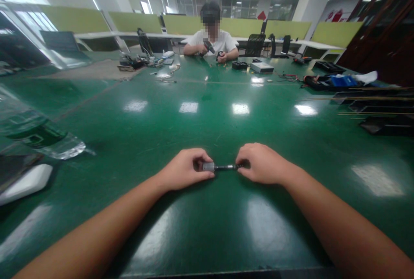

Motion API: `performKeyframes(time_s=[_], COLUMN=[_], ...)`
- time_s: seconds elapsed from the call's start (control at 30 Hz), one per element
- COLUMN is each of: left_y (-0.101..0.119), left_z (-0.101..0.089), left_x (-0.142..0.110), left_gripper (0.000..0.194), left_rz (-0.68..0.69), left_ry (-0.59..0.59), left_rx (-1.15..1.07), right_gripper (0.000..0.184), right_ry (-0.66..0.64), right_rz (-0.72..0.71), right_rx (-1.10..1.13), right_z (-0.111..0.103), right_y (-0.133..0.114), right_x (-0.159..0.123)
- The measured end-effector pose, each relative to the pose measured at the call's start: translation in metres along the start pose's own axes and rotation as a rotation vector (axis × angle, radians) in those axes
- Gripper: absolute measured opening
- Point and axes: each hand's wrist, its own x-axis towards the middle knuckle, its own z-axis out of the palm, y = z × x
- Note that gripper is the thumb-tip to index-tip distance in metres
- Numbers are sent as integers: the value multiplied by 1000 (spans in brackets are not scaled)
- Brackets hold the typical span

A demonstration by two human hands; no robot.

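Just above the green tabletop, or resting on it, lies a slim dark rod with a grey cylindrical end [208,166], held level between my two hands. My left hand [186,169] is closed round the grey cylinder, thumb on the near side and fingers on the far side. At the other end my right hand [263,164] pinches the rod's dark tip between thumb and fingers. A short bright band [230,167] shows on the rod near my right fingertips. The exact kind of tool or part is too small to make out.
A clear water bottle [42,130] lies at the left, with a white object [27,184] nearer me. Across the green table [207,132] sits a person [211,37] holding a dark power tool. Dark trays [381,106] and a tool bag [333,83] are at the right.
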Motion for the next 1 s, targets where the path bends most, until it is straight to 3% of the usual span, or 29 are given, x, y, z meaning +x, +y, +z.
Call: performKeyframes(time_s=[0.23, 0.63, 0.87, 1.0], left_y=[0, -2, 4, 4], left_z=[0, 3, -2, -2], left_x=[0, 0, 1, 1], left_gripper=[26, 24, 28, 25], left_rz=[16, 59, -28, -6], left_ry=[-1, 38, -11, -40], left_rx=[-11, 3, -98, -109], right_gripper=[11, 11, 11, 11], right_ry=[-8, 163, 193, 206], right_rz=[35, -111, -126, -131], right_rx=[-3, 27, 72, 80], right_z=[-8, 33, 33, 34], right_y=[7, -27, -26, -28], right_x=[-4, 26, 24, 22])
